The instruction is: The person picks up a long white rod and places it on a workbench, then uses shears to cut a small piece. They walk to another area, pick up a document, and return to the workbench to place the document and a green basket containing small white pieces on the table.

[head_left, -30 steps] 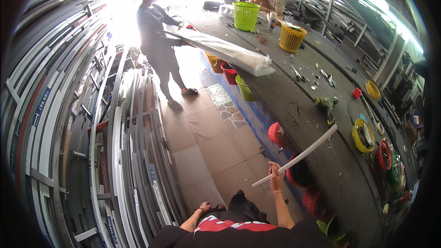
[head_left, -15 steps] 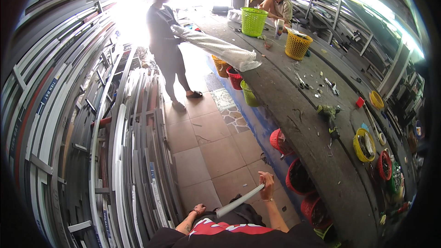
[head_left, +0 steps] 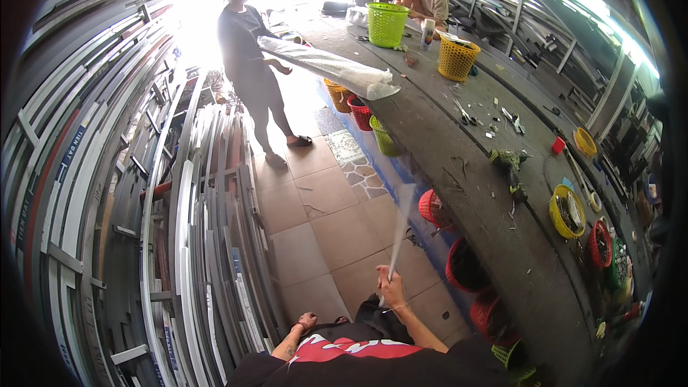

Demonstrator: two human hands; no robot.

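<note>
My right hand is closed around a long, pale grey-white rod or strip. The strip points up and away from me, its far end smeared by motion near the bench's side; its exact kind is unclear. Low beside my dark trousers hangs my left hand, fingers curled in, with nothing visible in it. To the right of the strip, a red basket stands under the bench edge, apart from it.
A long dark workbench runs along my right, with a cordless drill, scissors and baskets on it. Racks of metal profiles line the left. One person stands ahead by a wrapped bundle; another is behind the bench.
My right hand has moved left and swung the strip from slanting down-left to pointing up and forward. The standing person's hand now shows apart below the wrapped bundle.
</note>
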